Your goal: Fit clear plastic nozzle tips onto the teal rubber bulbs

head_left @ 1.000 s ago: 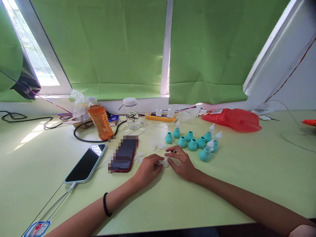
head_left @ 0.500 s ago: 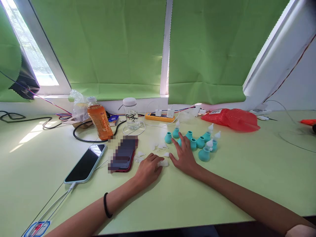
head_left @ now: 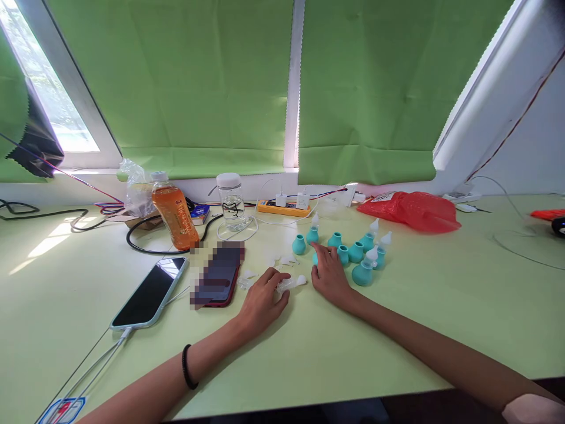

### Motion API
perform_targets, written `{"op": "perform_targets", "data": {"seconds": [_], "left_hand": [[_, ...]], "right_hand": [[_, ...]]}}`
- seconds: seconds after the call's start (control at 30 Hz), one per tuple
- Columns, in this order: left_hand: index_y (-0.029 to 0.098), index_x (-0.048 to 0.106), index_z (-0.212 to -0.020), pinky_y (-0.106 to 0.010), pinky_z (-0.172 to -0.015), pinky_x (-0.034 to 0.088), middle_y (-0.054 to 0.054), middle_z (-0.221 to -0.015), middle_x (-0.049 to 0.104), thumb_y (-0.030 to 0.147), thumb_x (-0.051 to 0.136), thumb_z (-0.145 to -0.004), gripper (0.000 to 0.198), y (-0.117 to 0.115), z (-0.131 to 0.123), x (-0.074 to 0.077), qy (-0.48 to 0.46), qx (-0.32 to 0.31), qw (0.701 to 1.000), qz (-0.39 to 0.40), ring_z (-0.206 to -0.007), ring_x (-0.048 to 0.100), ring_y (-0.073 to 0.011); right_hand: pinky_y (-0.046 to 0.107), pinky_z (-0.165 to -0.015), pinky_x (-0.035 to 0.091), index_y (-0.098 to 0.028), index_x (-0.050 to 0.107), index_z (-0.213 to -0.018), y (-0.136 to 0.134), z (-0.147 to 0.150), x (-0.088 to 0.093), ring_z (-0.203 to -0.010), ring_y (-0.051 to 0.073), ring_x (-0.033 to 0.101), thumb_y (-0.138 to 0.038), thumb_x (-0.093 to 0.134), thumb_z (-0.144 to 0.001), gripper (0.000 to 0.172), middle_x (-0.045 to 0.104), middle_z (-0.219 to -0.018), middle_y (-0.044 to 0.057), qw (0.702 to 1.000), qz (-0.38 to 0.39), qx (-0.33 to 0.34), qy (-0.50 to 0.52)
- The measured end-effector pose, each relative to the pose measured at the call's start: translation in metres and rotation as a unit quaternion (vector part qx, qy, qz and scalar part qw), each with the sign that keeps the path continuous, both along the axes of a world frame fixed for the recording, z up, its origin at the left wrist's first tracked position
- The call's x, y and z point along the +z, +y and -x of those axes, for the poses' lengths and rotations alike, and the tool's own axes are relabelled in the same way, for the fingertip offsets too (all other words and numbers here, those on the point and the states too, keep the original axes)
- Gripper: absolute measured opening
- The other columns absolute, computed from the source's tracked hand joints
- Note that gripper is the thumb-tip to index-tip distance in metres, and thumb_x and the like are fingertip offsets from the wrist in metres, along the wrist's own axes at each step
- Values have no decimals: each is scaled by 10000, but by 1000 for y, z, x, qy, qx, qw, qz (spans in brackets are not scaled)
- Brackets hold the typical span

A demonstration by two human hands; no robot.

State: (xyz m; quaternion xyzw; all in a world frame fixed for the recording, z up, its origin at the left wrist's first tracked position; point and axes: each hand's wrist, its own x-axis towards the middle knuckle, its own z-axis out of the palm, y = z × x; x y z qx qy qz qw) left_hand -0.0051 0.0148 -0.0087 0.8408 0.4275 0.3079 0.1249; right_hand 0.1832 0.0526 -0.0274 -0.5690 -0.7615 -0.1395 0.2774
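My left hand [head_left: 263, 299] rests low over the table, its fingers and thumb around a clear plastic nozzle [head_left: 289, 284] with a whitish tip pointing right. My right hand [head_left: 330, 275] is curled over a teal rubber bulb [head_left: 315, 259], mostly hidden behind the fingers. The index finger reaches toward another teal bulb [head_left: 312, 236] fitted with a clear pointed nozzle. Several more teal bulbs, such as an open-necked bulb [head_left: 356, 252], stand around the right hand; some carry nozzles. Small white tips [head_left: 289, 259] lie loose beyond my left hand.
A dark red phone [head_left: 219, 275] and a charging phone [head_left: 150, 292] lie on the left. Behind are an orange drink bottle [head_left: 175, 218], a clear jar [head_left: 232, 206], a yellow power strip [head_left: 282, 209] with cables, and a red plastic bag [head_left: 410, 211].
My right hand's spread fingers have drawn together over a teal bulb. At my left hand, the clear nozzle shows more, its tip pointing right. The view has shifted slightly.
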Motion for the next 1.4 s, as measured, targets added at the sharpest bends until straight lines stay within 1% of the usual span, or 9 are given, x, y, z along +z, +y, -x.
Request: {"op": "perform_targets", "data": {"seconds": [0.2, 0.33, 0.43, 0.57, 0.67, 0.83, 1.1, 1.2, 1.4], "left_hand": [[190, 442, -993, -269, -659, 431, -32, -872, 477, 163, 426, -767, 229, 1, -1, 1, -68, 9, 998, -9, -705, 481, -127], [187, 445, -972, -269, -657, 428, -28, -858, 477, 158, 440, -760, 214, 0, -1, 1, -71, 1, 997, -13, -700, 476, -125], [184, 447, -979, -266, -663, 427, -26, -857, 475, 161, 440, -767, 213, 0, -1, 2, -76, -2, 997, -17, -702, 474, -122], [187, 402, -1077, -269, -684, 429, -36, -890, 465, 177, 413, -795, 283, 0, -1, 2, -94, -2, 995, -24, -736, 477, -125], [199, 379, -1120, -269, -701, 430, -49, -951, 456, 186, 385, -816, 305, -1, -1, 2, -105, -8, 994, -22, -762, 485, -124], [200, 447, -1047, -260, -683, 437, -44, -935, 483, 196, 399, -814, 238, -1, -1, 1, -97, -23, 995, -21, -755, 501, -122], [174, 483, -965, -249, -626, 481, -31, -847, 526, 225, 457, -784, 190, 1, 0, 0, -146, -15, 989, -2, -671, 515, -106], [180, 484, -991, -256, -633, 491, -33, -840, 513, 222, 434, -798, 204, 1, -1, 1, -155, -9, 988, 3, -697, 515, -113], [177, 475, -1034, -260, -697, 488, -57, -912, 487, 209, 381, -829, 228, 1, 1, 3, -152, -51, 987, 29, -819, 498, -131]], "right_hand": [[340, -733, 348, -106, 389, -1163, -3, 1, 5, -948, 252, 368, -12, 358, -634, 537, 481, -1051, 121, 998, 37, -20, -49], [360, -744, 347, -127, 482, -1107, -4, -1, 8, -974, 281, 345, -102, 406, -695, 420, 432, -1133, 138, 994, 38, -29, -95], [367, -740, 361, -131, 518, -1070, -3, -2, 8, -962, 289, 343, -141, 433, -701, 379, 482, -1062, 130, 994, 44, -18, -102], [386, -776, 376, -135, 532, -1046, -2, -2, 8, -934, 267, 356, -142, 428, -722, 340, 477, -993, 126, 999, 7, 10, -45], [395, -818, 383, -147, 502, -1069, -6, 2, 10, -927, 231, 380, -168, 430, -747, 331, 417, -997, 112, 994, -45, 60, 77], [325, -740, 480, -206, 481, -1004, -18, 11, 13, -914, 173, 439, -257, 534, -710, 302, 359, -957, 58, 931, 1, 171, 323], [297, -626, 522, -226, 352, -817, -17, 16, 13, -815, 150, 524, -364, 581, -680, 301, 494, -893, 24, 776, 143, 217, 575], [288, -571, 542, -221, 375, -837, -18, 17, 17, -760, 140, 506, -412, 569, -677, 316, 464, -858, 14, 760, 174, 210, 590], [244, -453, 515, -193, 429, -802, -23, 17, 20, -586, 98, 481, -429, 533, -703, 276, 443, -790, 8, 767, 221, 237, 553]]}}
